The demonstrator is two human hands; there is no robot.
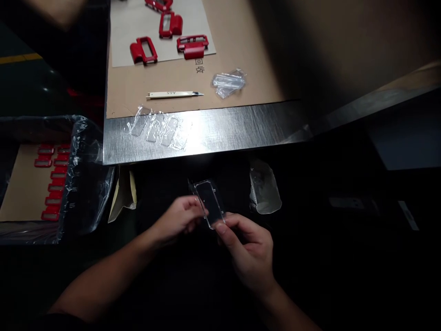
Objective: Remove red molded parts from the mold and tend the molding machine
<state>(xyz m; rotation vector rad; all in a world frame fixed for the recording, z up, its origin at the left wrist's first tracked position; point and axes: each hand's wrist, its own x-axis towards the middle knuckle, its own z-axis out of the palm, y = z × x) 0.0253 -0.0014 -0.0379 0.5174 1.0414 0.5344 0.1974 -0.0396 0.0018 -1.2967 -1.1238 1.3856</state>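
Pinching a clear cover (pixel 211 202) at its lower corner, the right hand (pixel 251 250) has its fingers clamped on the rim, apparently to keep the middle untouched. At the opposite edge, the left hand (pixel 181 215) has its fingers bunched together, though blur hides whether they grip. The cover is held just off the table (pixel 241 131), where film (pixel 168 132) lies near the edge, perhaps for easy reach; red frames (pixel 144 50) rest farther back.

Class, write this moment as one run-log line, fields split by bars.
clear panel: held in front of bench | right hand: pinching lower corner | left hand: fingers at left edge | cream-handled tool: on cardboard
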